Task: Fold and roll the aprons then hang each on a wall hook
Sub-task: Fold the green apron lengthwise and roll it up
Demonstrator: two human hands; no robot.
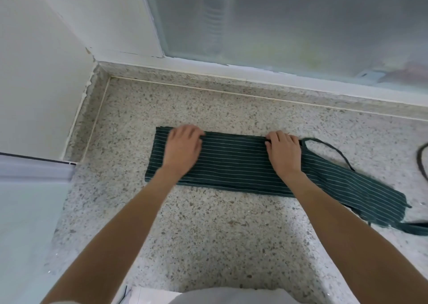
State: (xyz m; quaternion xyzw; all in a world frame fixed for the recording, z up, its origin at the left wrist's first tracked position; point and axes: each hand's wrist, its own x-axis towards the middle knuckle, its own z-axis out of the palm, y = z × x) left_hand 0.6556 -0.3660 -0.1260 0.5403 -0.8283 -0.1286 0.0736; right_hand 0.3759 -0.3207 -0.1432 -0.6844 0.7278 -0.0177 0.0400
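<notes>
Table (pixel 208 245) is speckled stone, boxed in on two sides: a raised lip runs along the far edge under the frosted window (pixel 289 21), and a second lip runs down the left edge against the white wall (pixel 34 72). They meet at the far-left corner. A pale sill or ledge (pixel 27 188) sits at the near left. Open room: a wide bare strip between apron and far lip, a narrower one between apron and left lip, and a big bare patch near me between my forearms.

Apron (pixel 234 162) is dark green with thin white stripes, folded to a long narrow band lying left-right across mid table, right end angling toward me. A strap loop (pixel 333 147) sticks out at the far right of the band; another strap (pixel 414 228) trails off the near right end toward the frame edge. A dark cord (pixel 421 162) curves at the right edge, apart from the apron.

Left hand (pixel 183 147) is on the band's left part, palm down, fingertips at the far edge; blurred, so I can't tell if they curl over it. Right hand (pixel 283 152) is on the right part, just left of the loop, fingers bent at the far edge, gripping the fold there. Both wrists lie over the cloth.
</notes>
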